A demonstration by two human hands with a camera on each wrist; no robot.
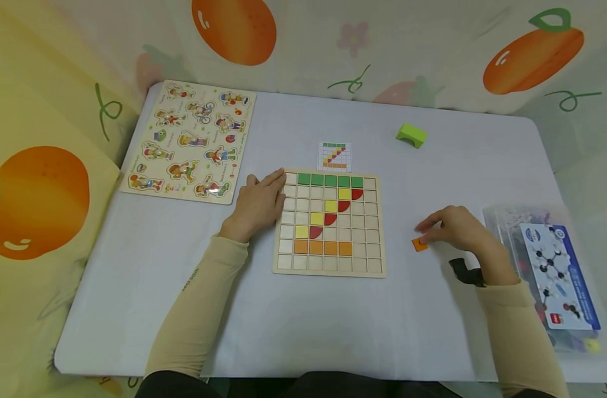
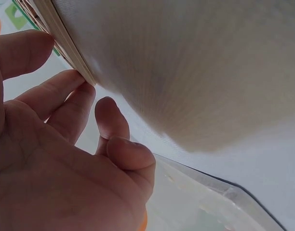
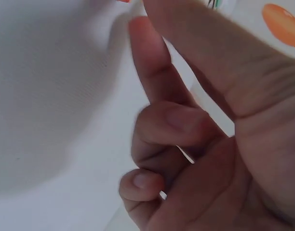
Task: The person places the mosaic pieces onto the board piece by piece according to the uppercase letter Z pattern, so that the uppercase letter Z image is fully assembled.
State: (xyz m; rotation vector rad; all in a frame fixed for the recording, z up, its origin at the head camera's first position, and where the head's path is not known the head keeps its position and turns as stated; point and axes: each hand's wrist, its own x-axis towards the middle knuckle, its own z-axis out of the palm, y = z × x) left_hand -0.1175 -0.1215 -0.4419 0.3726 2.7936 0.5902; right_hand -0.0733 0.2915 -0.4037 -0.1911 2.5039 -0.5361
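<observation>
A wooden grid board (image 1: 364,265) lies mid-table. Green squares (image 1: 330,181) run along its top, yellow squares (image 1: 317,219) and red quarter-circles (image 1: 343,206) form a diagonal, and orange squares (image 1: 323,247) line a lower row. The fingertips of my left hand (image 1: 257,203) touch the board's left edge; in the left wrist view that hand (image 2: 65,159) meets the board's side (image 2: 70,43). Right of the board, my right hand (image 1: 455,229) pinches an orange square tile (image 1: 419,245) just at the table. Only a sliver of orange shows past the right hand (image 3: 186,125) in its wrist view.
A small pattern card (image 1: 334,157) lies behind the board. A picture puzzle board (image 1: 189,141) is at the back left, a green arched block (image 1: 411,135) at the back right. A clear plastic box with a blue-and-white booklet (image 1: 559,276) stands beside the right forearm.
</observation>
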